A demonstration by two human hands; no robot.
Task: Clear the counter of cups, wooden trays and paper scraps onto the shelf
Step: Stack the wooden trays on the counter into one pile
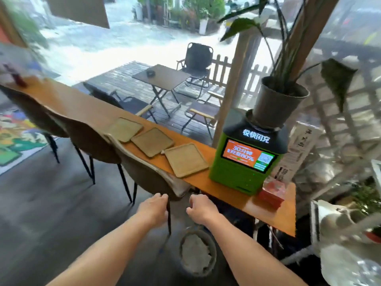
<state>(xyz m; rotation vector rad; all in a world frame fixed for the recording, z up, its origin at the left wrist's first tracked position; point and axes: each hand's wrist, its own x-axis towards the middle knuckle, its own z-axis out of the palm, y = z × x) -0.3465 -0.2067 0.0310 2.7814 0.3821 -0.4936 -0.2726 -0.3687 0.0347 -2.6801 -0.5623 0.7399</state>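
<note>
Altogether three square, rimmed wooden trays [152, 142] lie in a row on the long orange wooden bench [82, 109]. Left hand [153, 208] open, right hand [201, 208] loosely curled, both empty.

Counter [86, 108]: smooth orange-brown wood, low sheen. Three trays [186, 159] [152, 142] [124, 129]: pale matt wood. Charging kiosk [245, 162]: glossy green plastic, black top, lit screen. Plant pot [276, 104]: dark matt plastic. Chair backs [144, 172]: brown, matt; thin black metal legs.
</note>
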